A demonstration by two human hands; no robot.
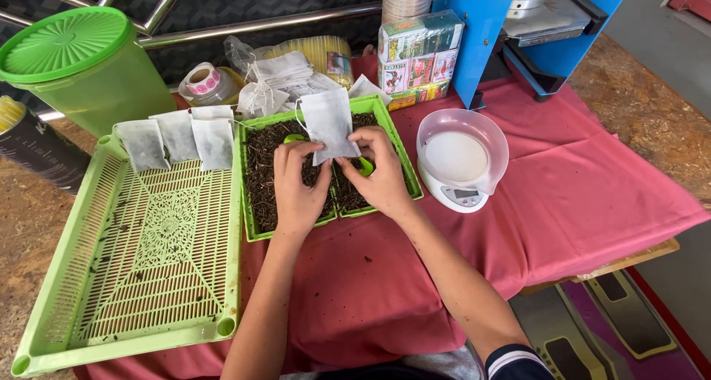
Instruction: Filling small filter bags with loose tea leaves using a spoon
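White and papery, a small drawstring filter bag (pixel 328 122) is pinched at its lower edge by both hands, held upright over the green tray of dark loose tea leaves (pixel 264 174). The left hand (pixel 298 189) grips the bag's lower left corner with thumb and fingers; the right hand (pixel 381 174) grips the lower right corner, its knuckles resting just above the leaves. A green scoop (pixel 365 166) lies in the leaves beside the right hand.

Left of the tray, three filled bags (pixel 179 138) lie in a row at the far end of a large green slatted basket (pixel 133 276), most of which is still bare, so by the look of it the filling is at an early stage. Far of the tray sits a heap of unfilled bags (pixel 280 80). To the right, a small kitchen scale with a clear bowl (pixel 461 158) stands on the red-clothed tabletop (pixel 578 202). A green lidded bin (pixel 81 61) stands at the far left.
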